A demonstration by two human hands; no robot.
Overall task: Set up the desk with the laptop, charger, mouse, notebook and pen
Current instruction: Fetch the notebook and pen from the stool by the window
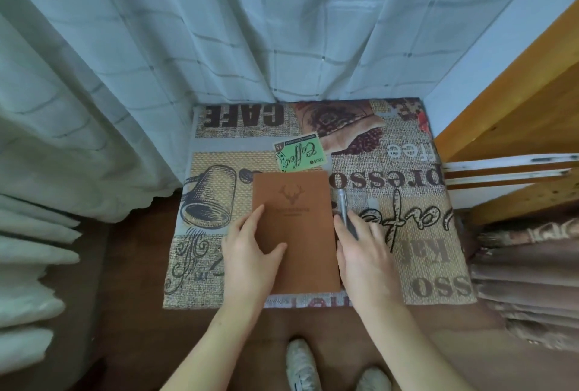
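on the table (219, 265) lies a brown notebook (297, 234); left hand (250, 252) rests flat on it, fingers spread, right hand (363, 252) fingers pinching a pen (342, 202) beside it.

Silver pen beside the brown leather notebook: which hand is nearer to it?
Right. The right hand lies on the silver pen's lower end; the left hand rests across the brown leather notebook.

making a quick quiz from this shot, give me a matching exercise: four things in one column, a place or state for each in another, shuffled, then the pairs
1. notebook
2. pen
3. left hand
4. shoes

a. on the floor below the desk
b. resting on the notebook's left edge
c. closed, mid-desk
d. just right of the notebook, under the right hand

Pairs: 1-c, 2-d, 3-b, 4-a
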